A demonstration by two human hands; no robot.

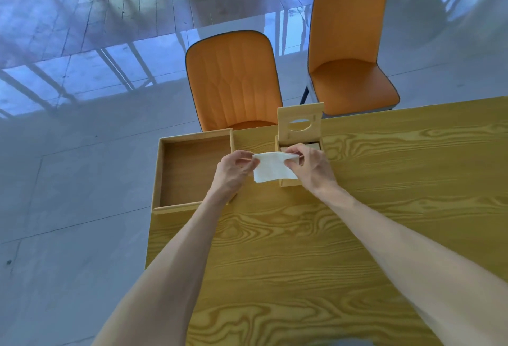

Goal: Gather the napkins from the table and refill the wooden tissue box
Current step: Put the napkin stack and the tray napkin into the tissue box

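Note:
A white napkin [272, 168] hangs between my two hands above the table. My left hand [233, 171] pinches its upper left corner and my right hand [310, 167] pinches its upper right corner. Just behind the napkin stands the small wooden tissue box [316, 144], its lid [300, 123] with an oval slot raised upright at the back. Part of the box's inside shows past my right hand; the napkin and that hand cover the rest of the box.
A shallow wooden tray [192, 141] sits at the table's far left corner. The yellow wood-grain table [330, 235] ends at its left edge near the tray. Two orange chairs [233, 79] [349, 51] stand beyond the far edge on a glossy tiled floor.

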